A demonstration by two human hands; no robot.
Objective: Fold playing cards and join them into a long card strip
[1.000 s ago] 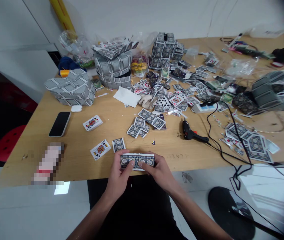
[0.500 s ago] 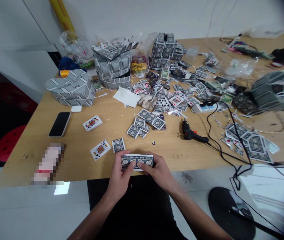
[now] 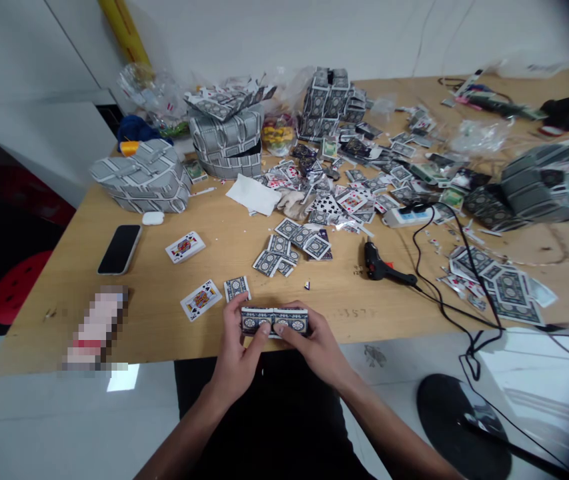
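Head view: the table (image 3: 159, 320) is supporting the work area, and its near edge is running at 6 o'clock, beneath the hands. The left hand (image 3: 237, 353) is gripping at 9 o'clock and the right hand (image 3: 317, 343) at 3 o'clock; both thumbs are pressing near the centre of the folded-card piece (image 3: 274, 317), while the other fingers are wrapping its ends and far side, mostly out of sight. The piece is lying between the hands at 6 o'clock, close to the table edge; whether it is touching the surface, one cannot tell. Likely faults: a loosened hold could be sending the piece over that edge; uneven thumb pressure could be shifting or opening the joint at mid-length; excess force could be creasing the thin card. A lesser hazard is coming from the patterned card (image 3: 237, 287) between 10 and 11 o'clock, just beside the left hand, which a sideways sweep could be displacing. In appearance, the piece is forming a narrow, straight bar and is showing two panels end to end. Each is displaying a dark blue-grey back with pale round motifs; white is outlining the upper edge, and a fine seam is dividing the pair between the thumb tips.
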